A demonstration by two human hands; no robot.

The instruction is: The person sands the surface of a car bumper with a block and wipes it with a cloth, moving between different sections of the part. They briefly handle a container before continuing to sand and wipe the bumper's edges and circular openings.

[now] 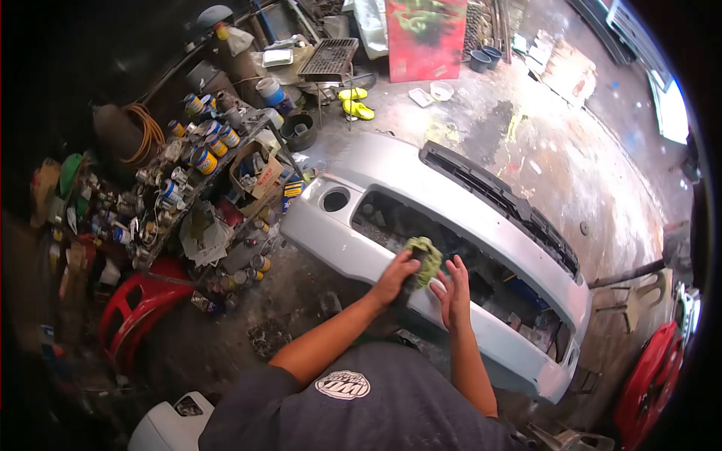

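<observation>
In front of me lies a pale silver-white car bumper (353, 248), with a long opening in its middle and a round hole at its left end. My left hand (396, 276) is closed around a dark, elongated object (415, 272) whose kind I cannot make out. A crumpled yellow-green cloth (429, 257) is bunched at the top of it, in the same grip. Just to the right, my right hand (453, 293) is raised with its fingers apart, close to the cloth and holding nothing. Both hands are above the bumper's near side.
Paint cans (203, 159) and a cardboard box (259, 177) crowd a shelf at left. Red car parts (135, 308) lie lower left, with another red panel (653, 376) at right. Bright yellow shoes (357, 109), a metal grill rack (329, 59) and dark buckets (481, 62) stand behind.
</observation>
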